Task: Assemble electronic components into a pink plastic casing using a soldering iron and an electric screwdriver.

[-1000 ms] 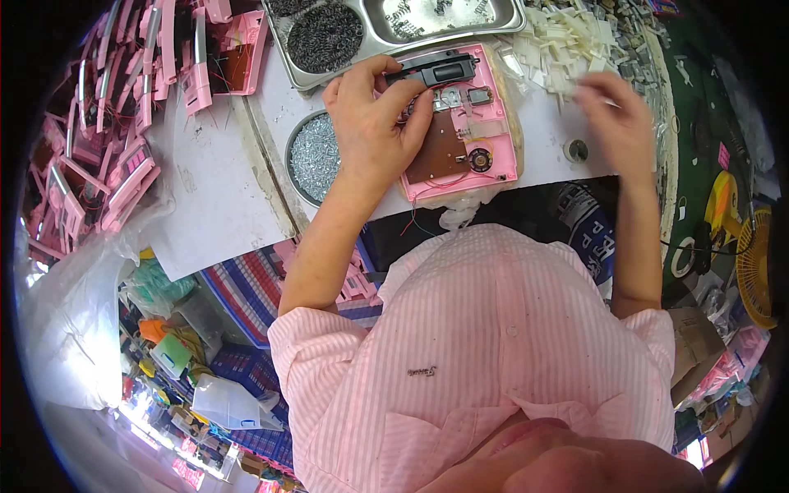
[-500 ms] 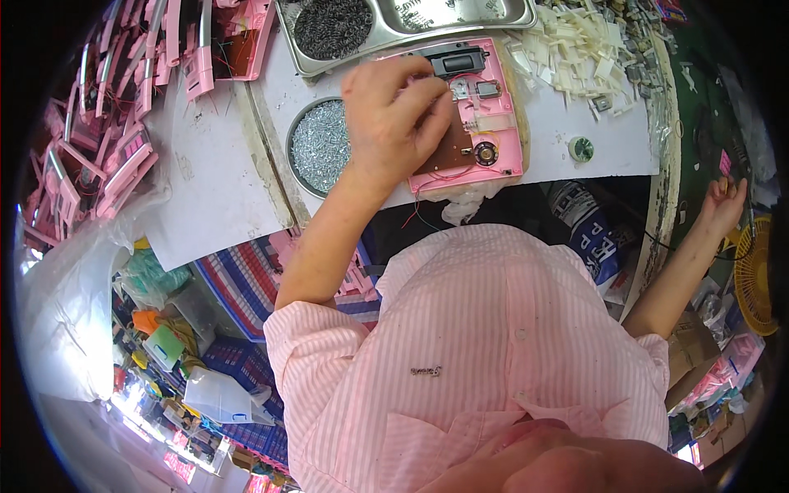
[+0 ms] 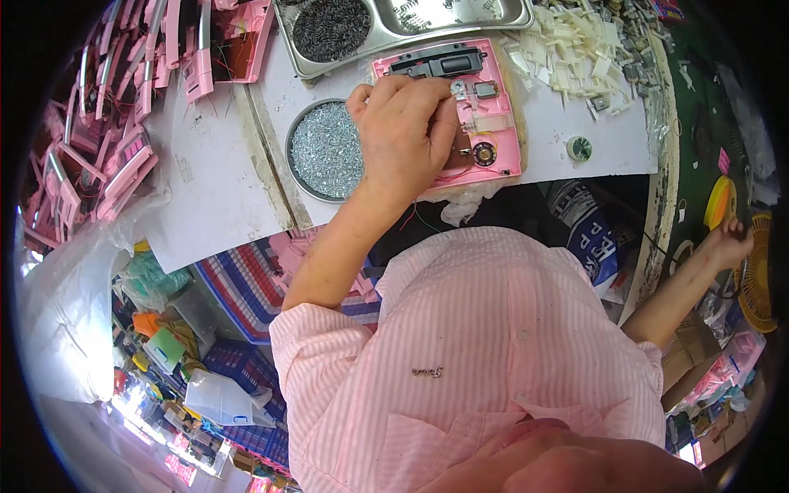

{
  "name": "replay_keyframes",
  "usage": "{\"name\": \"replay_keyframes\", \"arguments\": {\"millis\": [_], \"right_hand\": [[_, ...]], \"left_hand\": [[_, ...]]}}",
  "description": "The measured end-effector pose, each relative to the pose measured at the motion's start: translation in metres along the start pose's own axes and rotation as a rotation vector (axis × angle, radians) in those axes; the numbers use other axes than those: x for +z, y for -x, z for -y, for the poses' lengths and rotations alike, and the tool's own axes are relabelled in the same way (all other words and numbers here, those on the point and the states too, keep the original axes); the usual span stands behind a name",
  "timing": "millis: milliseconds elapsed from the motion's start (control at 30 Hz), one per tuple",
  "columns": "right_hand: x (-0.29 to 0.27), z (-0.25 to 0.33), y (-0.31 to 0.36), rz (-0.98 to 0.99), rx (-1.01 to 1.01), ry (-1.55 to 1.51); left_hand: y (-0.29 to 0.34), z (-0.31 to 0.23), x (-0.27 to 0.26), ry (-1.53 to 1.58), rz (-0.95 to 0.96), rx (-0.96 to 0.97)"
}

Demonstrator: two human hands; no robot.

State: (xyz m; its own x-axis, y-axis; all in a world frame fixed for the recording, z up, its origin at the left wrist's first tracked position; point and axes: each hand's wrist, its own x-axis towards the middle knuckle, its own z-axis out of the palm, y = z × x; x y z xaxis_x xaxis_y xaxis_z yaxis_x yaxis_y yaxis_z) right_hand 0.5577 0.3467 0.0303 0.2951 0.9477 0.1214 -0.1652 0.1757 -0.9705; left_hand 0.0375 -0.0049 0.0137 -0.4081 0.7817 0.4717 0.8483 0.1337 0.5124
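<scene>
Pink plastic makes up the open device casing that lies flat on the white worktop, its inner side up, showing a black strip along the far edge, a small round speaker and a brown board. The left hand rests palm down on the near-left part of this casing, fingers curled and pressed onto it, covering much of the board; whether anything small is pinched under the fingers cannot be told. Just left of the casing, touching the wrist's side, sits a round dish of silvery screws. Beyond both lies a metal tray with a compartment of dark springs. To the right of the casing is a heap of white plastic parts, and nearer, a small round green-and-white part. More pink casings are piled at the far left of the worktop. The right hand is well apart from all this, reached out low to the right beside a yellow basket; its fingers look loosely bent, and what it has hold of, if anything, cannot be told.
</scene>
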Motion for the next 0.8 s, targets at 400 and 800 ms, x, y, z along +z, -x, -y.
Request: {"name": "replay_keyframes", "arguments": {"millis": [400, 800], "right_hand": [[0.194, -0.015, 0.19, 0.723, -0.004, -0.308], [0.27, -0.033, 0.271, 1.308, -0.294, 0.006]], "left_hand": [[0.005, 0.004, 0.018, 0.246, -0.106, -0.116], [0.0, 0.009, 0.025, 0.103, -0.161, -0.159]]}}
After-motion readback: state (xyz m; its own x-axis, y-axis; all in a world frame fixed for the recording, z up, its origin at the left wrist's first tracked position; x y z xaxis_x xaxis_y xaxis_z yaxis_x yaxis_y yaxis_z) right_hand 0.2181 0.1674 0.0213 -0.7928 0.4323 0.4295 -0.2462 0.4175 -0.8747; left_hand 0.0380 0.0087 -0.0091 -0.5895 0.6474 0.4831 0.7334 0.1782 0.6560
